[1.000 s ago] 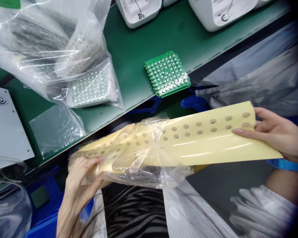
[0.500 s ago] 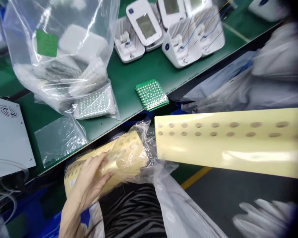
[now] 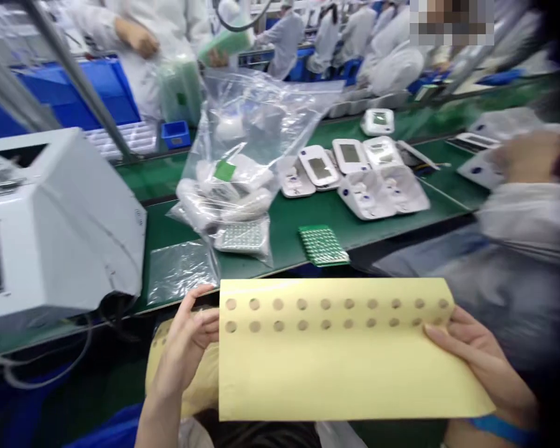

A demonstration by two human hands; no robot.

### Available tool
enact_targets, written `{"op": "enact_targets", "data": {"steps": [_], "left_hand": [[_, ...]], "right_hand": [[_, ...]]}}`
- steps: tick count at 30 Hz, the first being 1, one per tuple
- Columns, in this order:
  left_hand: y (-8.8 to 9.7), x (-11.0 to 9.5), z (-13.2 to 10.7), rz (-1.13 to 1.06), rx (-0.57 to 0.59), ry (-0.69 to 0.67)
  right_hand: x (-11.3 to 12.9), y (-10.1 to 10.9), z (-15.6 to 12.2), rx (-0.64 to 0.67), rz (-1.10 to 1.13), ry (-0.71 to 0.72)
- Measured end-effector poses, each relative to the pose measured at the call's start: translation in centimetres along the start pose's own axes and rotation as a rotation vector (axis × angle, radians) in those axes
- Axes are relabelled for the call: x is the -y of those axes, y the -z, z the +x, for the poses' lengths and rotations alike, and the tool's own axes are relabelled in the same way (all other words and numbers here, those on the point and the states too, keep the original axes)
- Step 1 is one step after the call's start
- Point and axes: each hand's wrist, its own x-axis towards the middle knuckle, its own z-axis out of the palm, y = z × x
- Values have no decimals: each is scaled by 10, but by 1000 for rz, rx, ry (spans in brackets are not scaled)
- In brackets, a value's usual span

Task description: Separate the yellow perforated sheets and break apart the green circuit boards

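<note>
Spanning left to right: long green-topped work bench [image 3: 287,239]; it carries everything below except the sheet, the bundle and the hands.
Bench, left end: big white boxy machine housing [image 3: 60,224], with cables hanging under it.
Held stock: pale yellow punched sheet [image 3: 336,367], glossy, two rows of round holes along its top edge. It is off the bench, in front of the near edge, face toward the wearer, between the two hands. Judged: gripped at both ends so it does not sag.
Bench, centre: large clear plastic bag [image 3: 247,143], slumped upright, with white parts and a green label inside.
Right margin: co-worker's white sleeve [image 3: 527,205], blurred; not the wearer's.
Behind bag: cluster of white plastic device housings [image 3: 378,180], touching one another, some screen-up.
Below left hand: bundle of yellow punched sheets [image 3: 208,382], mostly hidden.
Beside machine: flat clear film pouch [image 3: 180,270], lying on the bench.
Near edge: small stack of green circuit boards [image 3: 323,246], near the bag, apart from the housings.
Left hand [image 3: 184,348]: fingers closed on the sheet's left edge, thumb raised.
Right hand [image 3: 480,361]: fingers together across the face of the right end, clamping it; the grip behind the sheet is hidden.
</note>
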Motion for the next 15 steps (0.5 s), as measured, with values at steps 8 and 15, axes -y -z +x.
{"op": "enact_targets", "data": {"steps": [8,15], "left_hand": [[26,-7,-25,72,-324,-94],[40,-1,-13,93,-300,-134]], "right_hand": [[-21,-75,27,136,-179,15],[-24,-90,28,106,-340,-5]]}}
